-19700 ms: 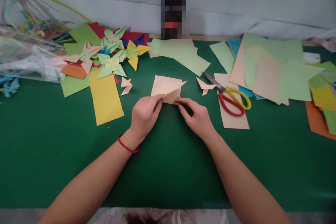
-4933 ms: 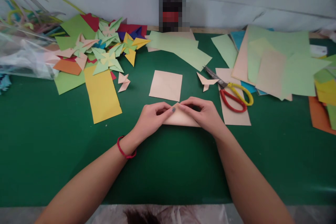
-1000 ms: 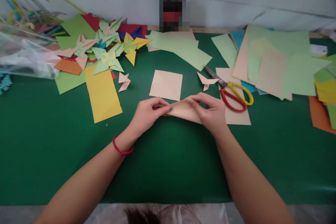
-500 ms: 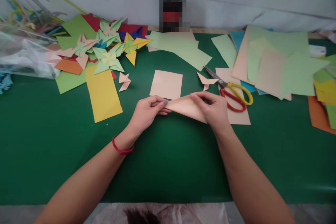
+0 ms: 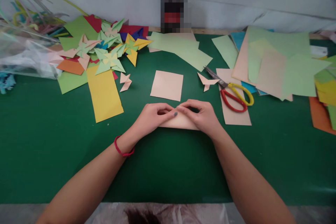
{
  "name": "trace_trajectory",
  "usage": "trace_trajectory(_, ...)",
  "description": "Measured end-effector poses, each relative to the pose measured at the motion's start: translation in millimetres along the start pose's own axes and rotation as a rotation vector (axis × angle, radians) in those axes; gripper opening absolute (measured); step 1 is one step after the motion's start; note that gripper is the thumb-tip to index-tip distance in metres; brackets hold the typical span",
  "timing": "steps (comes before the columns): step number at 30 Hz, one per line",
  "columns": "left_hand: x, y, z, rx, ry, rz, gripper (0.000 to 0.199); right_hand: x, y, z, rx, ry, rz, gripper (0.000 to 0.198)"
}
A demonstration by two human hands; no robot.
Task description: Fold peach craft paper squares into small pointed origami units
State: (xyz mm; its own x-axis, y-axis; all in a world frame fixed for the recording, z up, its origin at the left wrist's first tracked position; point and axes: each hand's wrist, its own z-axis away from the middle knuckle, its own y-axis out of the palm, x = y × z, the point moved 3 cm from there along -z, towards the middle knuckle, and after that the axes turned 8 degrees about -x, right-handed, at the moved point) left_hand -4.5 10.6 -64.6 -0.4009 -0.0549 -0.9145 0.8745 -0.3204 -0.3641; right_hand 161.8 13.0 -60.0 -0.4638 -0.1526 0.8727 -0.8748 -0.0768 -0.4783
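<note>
A pale pink sheet of paper [image 5: 179, 122], folded over with its long straight edge facing me, is between my two hands. My left hand [image 5: 154, 117] grips its upper part from the left, the thumb pressed on the paper. From the right, my right hand [image 5: 201, 115] pinches the top of the same sheet, its fingertips meeting those of the left. Both hands cover the sheet's ends. Just beyond them lies a flat pink paper square [image 5: 167, 85]. Small folded pink pieces rest to the left [image 5: 126, 82] and right [image 5: 208, 81] of that square.
Scissors [image 5: 224, 85] with red and yellow handles lie on a pink strip [image 5: 237, 119]. Paper sheets [image 5: 278, 59] are piled at the right. Folded paper stars [image 5: 110, 57] and a yellow sheet [image 5: 105, 94] lie at the left, near a clear plastic bag [image 5: 28, 56]. A green surface [image 5: 170, 168] lies beneath.
Both hands have drawn closer together and slightly toward me. The folded sheet has turned, so its long edge now runs nearly level across.
</note>
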Motion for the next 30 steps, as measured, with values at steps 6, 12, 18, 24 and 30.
trace_trajectory(6,3,0,-1,-0.005,-0.008,-0.041,0.031,3,1,1,-0.003,-0.059,0.058,0.015)
trace_trajectory(12,6,0,-1,0.072,-0.107,0.104,0.029,-3,-12,-1,-0.139,-0.026,0.074,0.015)
trace_trajectory(18,8,-2,-2,0.039,-0.191,0.246,0.027,-9,-17,-3,-0.229,0.029,0.052,0.013)
trace_trajectory(24,10,1,-3,-0.078,-0.242,0.336,0.025,-11,-19,-3,-0.321,0.042,0.053,0.016)
trace_trajectory(30,9,0,-5,-0.182,-0.200,0.474,0.028,-13,-18,-3,-0.368,0.063,0.009,0.015)
